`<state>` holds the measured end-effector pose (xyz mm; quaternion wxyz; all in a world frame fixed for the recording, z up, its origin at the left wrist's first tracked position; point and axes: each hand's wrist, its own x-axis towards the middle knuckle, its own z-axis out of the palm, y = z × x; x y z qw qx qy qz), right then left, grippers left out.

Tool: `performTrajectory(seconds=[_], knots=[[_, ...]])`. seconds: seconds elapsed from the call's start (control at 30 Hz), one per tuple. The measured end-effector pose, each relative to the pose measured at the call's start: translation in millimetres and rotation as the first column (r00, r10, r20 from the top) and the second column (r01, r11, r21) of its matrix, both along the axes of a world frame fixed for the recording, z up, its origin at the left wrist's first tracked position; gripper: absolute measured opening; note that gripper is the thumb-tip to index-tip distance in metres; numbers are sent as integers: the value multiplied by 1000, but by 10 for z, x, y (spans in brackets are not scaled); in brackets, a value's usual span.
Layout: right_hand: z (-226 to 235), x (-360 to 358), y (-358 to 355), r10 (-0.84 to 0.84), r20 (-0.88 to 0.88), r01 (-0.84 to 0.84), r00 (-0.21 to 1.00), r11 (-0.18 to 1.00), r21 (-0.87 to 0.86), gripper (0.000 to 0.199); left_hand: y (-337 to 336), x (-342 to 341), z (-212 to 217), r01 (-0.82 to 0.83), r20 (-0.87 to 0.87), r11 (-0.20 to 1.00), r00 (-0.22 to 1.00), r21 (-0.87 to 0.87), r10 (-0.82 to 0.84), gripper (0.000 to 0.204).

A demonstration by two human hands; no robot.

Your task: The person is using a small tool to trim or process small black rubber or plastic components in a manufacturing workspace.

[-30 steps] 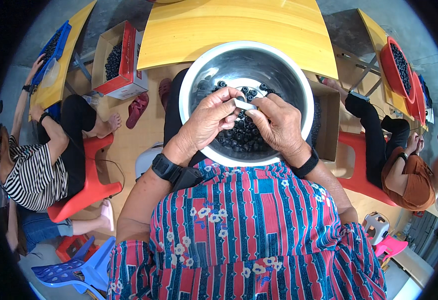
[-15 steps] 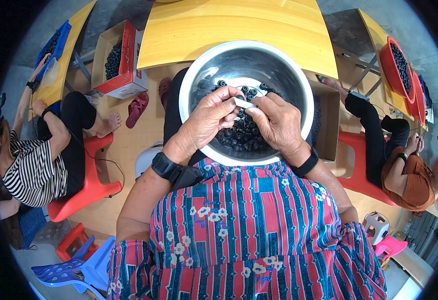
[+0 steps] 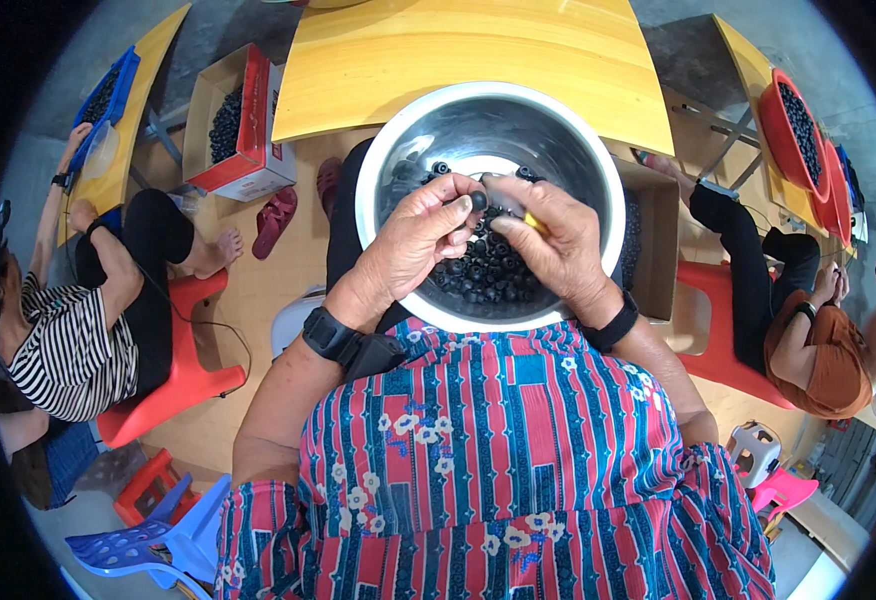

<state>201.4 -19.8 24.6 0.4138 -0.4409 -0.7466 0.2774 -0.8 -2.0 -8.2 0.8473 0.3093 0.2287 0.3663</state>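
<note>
Over a steel basin (image 3: 382,190), my hands work close together. Pinched between the thumb and fingers of my left hand (image 3: 420,228) is a small round black part (image 3: 478,200). My right hand (image 3: 556,240) is closed around a small knife whose yellow handle (image 3: 535,222) shows below the fingers; its blade is mostly hidden or blurred beside the black part. Many similar black parts (image 3: 486,268) lie in the basin beneath both hands, some with a hole in the middle.
A yellow wooden table (image 3: 468,60) stands ahead. Cardboard boxes sit left (image 3: 248,170) and right (image 3: 658,240). Seated co-workers, one in a striped shirt (image 3: 78,345) and one in an orange top (image 3: 820,362), flank me. Red basins (image 3: 773,130) stand at right.
The light-coloured blade that lay across between my hands has swung up and away from view, and the black part in my left fingers now shows. My right hand has turned slightly.
</note>
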Motion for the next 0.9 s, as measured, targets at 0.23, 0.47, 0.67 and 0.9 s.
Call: performTrajectory(seconds=[0.23,0.47,0.67,0.9], knots=[[-44,7,-51,-26,225,3,974,995,102,52,8,1,-12,0,26,999,1000,-47,1,18],[2,-18,-77,-42,285,-4,958,987,160,58,19,-1,-29,-12,11,996,1000,-88,13,19],[80,-16,-94,-16,284,-32,959,986,163,42,19,0,-32,-86,-66,990,995,-109,79,19],[-50,27,-7,-279,-153,289,948,956,46,24,121,-14,123,-8,31,990,999,-140,12,21]])
